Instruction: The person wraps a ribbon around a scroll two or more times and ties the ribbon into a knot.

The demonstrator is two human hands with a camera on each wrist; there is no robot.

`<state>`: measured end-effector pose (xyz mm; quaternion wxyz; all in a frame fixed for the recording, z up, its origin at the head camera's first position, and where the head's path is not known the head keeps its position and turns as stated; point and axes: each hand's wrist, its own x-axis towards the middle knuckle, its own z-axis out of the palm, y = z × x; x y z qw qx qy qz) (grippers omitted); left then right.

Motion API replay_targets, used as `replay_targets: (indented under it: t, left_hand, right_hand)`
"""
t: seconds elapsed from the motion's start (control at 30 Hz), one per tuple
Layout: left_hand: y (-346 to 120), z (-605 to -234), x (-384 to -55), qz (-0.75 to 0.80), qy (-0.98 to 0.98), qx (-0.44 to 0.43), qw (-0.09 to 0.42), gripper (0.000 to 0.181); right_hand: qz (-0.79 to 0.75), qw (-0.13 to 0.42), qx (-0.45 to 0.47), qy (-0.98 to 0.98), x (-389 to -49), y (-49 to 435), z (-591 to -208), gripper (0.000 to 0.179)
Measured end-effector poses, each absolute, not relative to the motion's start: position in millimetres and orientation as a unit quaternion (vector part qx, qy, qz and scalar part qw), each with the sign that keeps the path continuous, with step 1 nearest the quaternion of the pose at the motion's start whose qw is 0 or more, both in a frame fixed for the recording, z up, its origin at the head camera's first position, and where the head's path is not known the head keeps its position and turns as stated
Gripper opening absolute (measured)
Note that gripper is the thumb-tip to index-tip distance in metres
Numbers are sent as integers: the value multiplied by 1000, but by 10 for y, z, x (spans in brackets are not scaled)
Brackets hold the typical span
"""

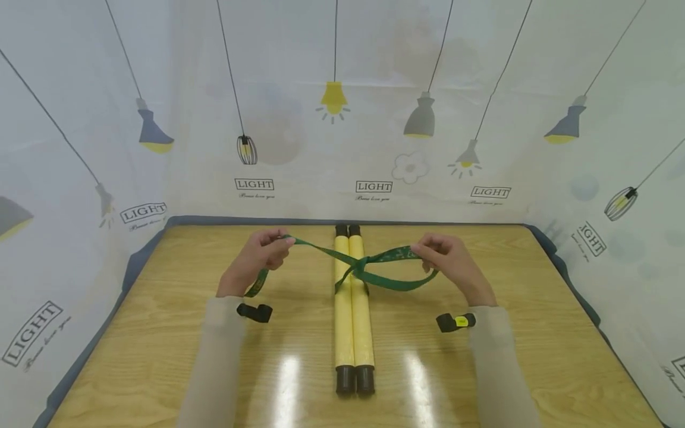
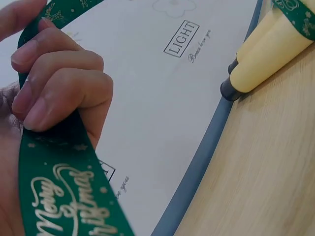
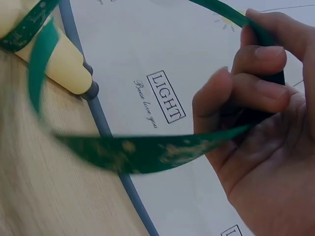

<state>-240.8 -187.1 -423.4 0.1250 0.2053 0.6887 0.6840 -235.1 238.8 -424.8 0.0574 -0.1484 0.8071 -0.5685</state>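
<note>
White cloth backdrop on three sides, printed with hanging lamps, a pale flower and the boxed word LIGHT. In front of it, a wood-grained table, bordered at the rear and along the sides by a dark blue strip. At mid-table, two yellow rods, side by side and touching, laid lengthwise from near side towards rear edge, with black end caps at both ends. Across the far half of the rods, a green ribbon with gold print, gathered above them in a knot-like crossing; course beneath the rods hidden. Left of the crossing, a single length raised to the left hand, pinched between thumb and index finger, with remaining fingers curled over the ribbon against the palm; below that hand, a hanging tail, with gold script legible in part in the left wrist view. Right of the crossing, a loop raised above the table to the right hand, pinched at the upper strand between thumb and index finger, with remaining fingers bent inward over the ribbon; lower strand in a sagging curve. On both forearms, pale sleeves; at each wrist, a small black device.
</note>
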Motion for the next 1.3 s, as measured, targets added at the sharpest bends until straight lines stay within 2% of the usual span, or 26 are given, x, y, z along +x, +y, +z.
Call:
replay_targets:
  t: [0.1, 0.53, 0.97, 1.3]
  left_hand:
    - [-1912, -4211, -2402, 682, 695, 192, 123, 27]
    - [-2240, -4309, -2294, 659, 725, 168, 109, 25]
    - [-2645, -4444, -2199, 596, 795, 81, 76, 22]
    - [-2820, -4492, -2118, 479, 875, 17, 73, 44]
  right_hand:
    - [-554, 59, -146, 817, -2350, 2470, -4227, 32]
    - [-455, 80, -110, 880, -2284, 2781, -4236, 37]
    - [-379, 96, -87, 916, -2261, 3049, -4372, 44]
    - [-365, 91, -79, 923, -2282, 3153, -4454, 44]
